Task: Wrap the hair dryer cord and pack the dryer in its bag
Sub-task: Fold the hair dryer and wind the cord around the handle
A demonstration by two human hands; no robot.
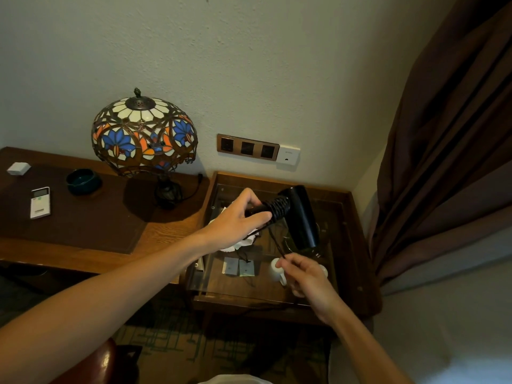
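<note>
A black hair dryer (300, 217) hangs over the glass-topped side table (349, 236), its nozzle pointing down toward the right. My left hand (241, 217) grips the end of its handle. The black cord (278, 207) is coiled in many turns around the handle, and a loose length runs down to my right hand (302, 270), which pinches it between thumb and fingers. A white cloth (243, 242), possibly the bag, lies on the table under my left hand, mostly hidden.
A white cup (277, 271) stands on the glass beside my right hand, with two small tags (238, 266) to its left. A stained-glass lamp (144, 134), dark ashtray (83, 181) and white remote (40, 202) sit on the desk at left. Wall sockets (248, 147) behind; curtain (448, 134) at right.
</note>
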